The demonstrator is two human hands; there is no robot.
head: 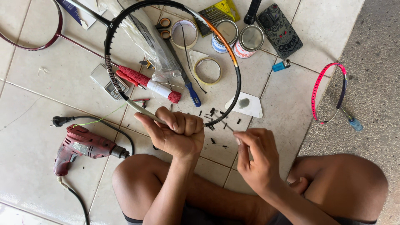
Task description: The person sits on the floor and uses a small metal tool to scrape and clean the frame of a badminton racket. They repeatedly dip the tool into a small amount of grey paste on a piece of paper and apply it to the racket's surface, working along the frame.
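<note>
Person seated cross-legged on a tiled floor (46, 79). Left hand (177, 132) clenched around the lower rim of an unstrung badminton racket frame (237, 79), black with an orange band, which tilts up and away over the floor clutter. Right hand (258, 158) sits just beside the left, thumb and forefinger pinched on a thin awl-like pin (228, 127) whose tip meets the frame near the left fist; the tool is too thin to identify with certainty. Small black grommets (212, 112) lie scattered on the tile just beyond the hands. Red electric drill (85, 145) rests on the floor to the person's left, its black cord trailing. Under the hoop of the frame: a red-wrapped handle (143, 81), a clear plastic bag (156, 48), scissors (166, 29), a blue-handled tool (192, 93), two tape rolls (208, 70). Farther off: two tins (239, 39), a phone in a patterned case (279, 30), a blue lighter (281, 65). A pink and blue racket frame (329, 91) lies well apart on the right; a dark red racket (41, 35) lies top left.
</note>
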